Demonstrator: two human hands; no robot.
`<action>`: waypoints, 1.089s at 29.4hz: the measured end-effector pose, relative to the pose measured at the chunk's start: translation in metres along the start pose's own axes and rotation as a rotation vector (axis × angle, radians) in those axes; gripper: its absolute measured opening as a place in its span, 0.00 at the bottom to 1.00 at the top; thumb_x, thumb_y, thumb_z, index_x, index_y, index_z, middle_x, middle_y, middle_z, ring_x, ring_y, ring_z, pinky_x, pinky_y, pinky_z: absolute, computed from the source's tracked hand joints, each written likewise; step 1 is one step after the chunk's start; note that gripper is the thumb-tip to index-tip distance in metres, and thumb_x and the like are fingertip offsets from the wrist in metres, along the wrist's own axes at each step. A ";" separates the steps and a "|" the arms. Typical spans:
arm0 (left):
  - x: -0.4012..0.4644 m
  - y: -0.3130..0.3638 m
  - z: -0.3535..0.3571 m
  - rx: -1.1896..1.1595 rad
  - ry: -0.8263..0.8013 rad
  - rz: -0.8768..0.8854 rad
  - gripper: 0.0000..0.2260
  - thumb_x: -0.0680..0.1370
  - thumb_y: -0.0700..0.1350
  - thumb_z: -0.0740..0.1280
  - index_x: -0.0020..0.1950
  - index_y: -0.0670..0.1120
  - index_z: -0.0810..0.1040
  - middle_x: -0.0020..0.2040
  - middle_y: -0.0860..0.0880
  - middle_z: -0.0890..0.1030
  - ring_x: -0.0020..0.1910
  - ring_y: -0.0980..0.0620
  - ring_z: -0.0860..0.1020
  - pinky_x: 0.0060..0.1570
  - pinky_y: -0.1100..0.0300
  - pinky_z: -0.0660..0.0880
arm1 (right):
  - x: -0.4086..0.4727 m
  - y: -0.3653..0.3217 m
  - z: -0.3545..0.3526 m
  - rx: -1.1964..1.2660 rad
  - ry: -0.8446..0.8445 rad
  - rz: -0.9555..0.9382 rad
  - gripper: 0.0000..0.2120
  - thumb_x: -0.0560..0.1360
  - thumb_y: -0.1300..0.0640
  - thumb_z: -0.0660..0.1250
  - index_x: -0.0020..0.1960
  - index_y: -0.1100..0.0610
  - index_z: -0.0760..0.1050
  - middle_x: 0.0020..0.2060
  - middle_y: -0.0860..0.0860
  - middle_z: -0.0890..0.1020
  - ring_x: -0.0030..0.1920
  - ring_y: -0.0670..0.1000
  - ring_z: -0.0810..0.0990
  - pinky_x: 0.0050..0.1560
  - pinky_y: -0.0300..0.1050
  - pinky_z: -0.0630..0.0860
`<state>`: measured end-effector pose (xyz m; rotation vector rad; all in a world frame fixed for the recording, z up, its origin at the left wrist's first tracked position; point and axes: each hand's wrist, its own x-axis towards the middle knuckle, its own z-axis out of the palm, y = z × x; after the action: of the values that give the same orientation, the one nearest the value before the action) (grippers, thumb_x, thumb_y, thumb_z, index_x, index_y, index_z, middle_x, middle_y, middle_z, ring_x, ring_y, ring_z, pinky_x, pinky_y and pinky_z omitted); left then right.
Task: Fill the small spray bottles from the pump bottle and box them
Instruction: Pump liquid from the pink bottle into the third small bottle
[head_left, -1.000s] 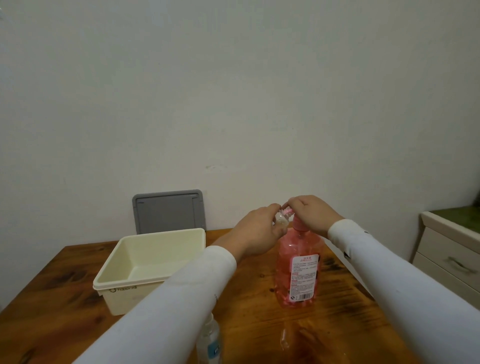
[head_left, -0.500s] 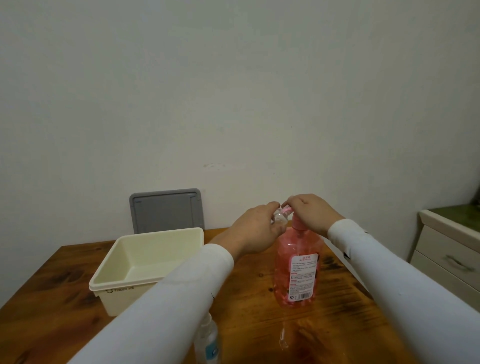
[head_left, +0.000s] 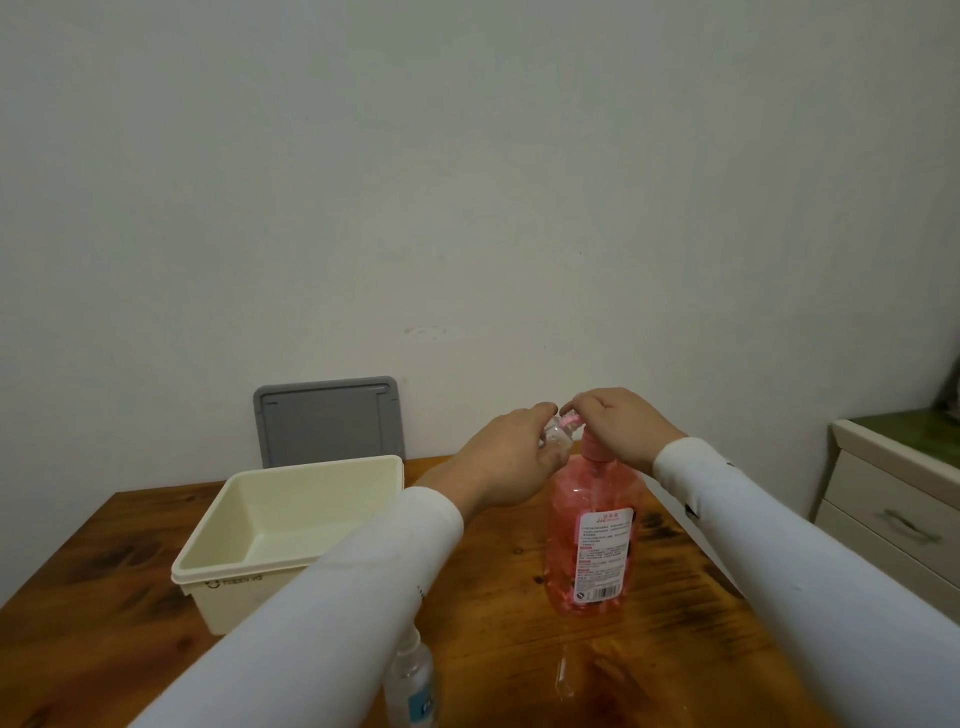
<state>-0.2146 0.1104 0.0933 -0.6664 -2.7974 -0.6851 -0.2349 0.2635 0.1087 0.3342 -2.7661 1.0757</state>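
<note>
Standing lower left of centre on the table (head_left: 493, 623), cream box (head_left: 291, 519) waits empty. Left hand (head_left: 506, 462), grip clamped on small clear spray bottle (head_left: 555, 436), holds it at the nozzle, presumably to catch liquid. Right hand (head_left: 618, 428) rests fingers-curled on pump bottle (head_left: 592, 540) head, centre frame.

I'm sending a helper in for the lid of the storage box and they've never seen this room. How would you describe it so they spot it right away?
Start at the wooden table against the white wall. At its far edge, behind the open cream box, the lid stands on edge leaning against the wall. It is the only grey thing there: a flat, rounded-corner panel, unlike the pink pump bottle to its right.
</note>
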 end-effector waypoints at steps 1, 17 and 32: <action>0.000 -0.001 0.002 -0.003 -0.006 -0.004 0.20 0.80 0.51 0.62 0.71 0.48 0.65 0.61 0.46 0.77 0.52 0.47 0.78 0.56 0.49 0.74 | 0.000 0.001 0.001 -0.003 -0.006 0.007 0.15 0.78 0.61 0.54 0.49 0.68 0.77 0.43 0.64 0.81 0.44 0.60 0.79 0.45 0.52 0.74; 0.001 -0.002 0.003 -0.014 -0.012 -0.006 0.20 0.80 0.51 0.62 0.71 0.49 0.64 0.60 0.47 0.77 0.51 0.48 0.78 0.54 0.51 0.75 | 0.001 0.001 0.003 0.010 0.004 0.013 0.18 0.78 0.59 0.53 0.48 0.69 0.77 0.33 0.59 0.79 0.34 0.54 0.75 0.40 0.49 0.71; 0.001 -0.001 -0.001 0.025 -0.028 0.007 0.20 0.80 0.50 0.62 0.71 0.48 0.65 0.59 0.45 0.77 0.53 0.47 0.77 0.55 0.50 0.74 | 0.001 0.002 0.001 0.011 0.003 0.020 0.19 0.79 0.57 0.52 0.50 0.68 0.78 0.37 0.61 0.81 0.36 0.55 0.76 0.38 0.46 0.70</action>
<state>-0.2160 0.1101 0.0942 -0.6863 -2.8223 -0.6436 -0.2359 0.2642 0.1070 0.3061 -2.7675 1.0958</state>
